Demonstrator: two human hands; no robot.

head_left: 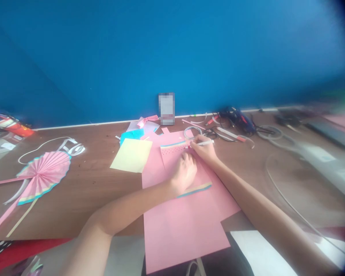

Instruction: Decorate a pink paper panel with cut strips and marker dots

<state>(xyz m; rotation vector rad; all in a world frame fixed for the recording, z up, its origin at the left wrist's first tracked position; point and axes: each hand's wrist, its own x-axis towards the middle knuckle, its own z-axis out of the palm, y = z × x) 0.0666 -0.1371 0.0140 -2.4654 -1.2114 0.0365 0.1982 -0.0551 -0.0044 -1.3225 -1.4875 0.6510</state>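
Observation:
My right hand (204, 150) grips a white marker pen (203, 143) with its tip on a pink paper panel (172, 158) printed with rows of small dark dots. My left hand (184, 173) rests on the same panel and holds it flat, its fingers loosely together. Teal and yellow strips (194, 190) edge the panel's near end, and a similar strip (172, 144) edges its far end. Beneath lies a larger pink paper sheet (184, 237), which hangs over the table's front edge. The pen's tip is partly hidden by my fingers.
On the wooden table (89, 191) are a pleated pink paper fan (43, 176), a pale yellow paper sheet (131, 155), a teal paper (132, 135) and a pink ribbon bow (147, 121). Black cables (235, 122) and a white wire loop (271, 132) lie further right, against a blue wall (166, 50).

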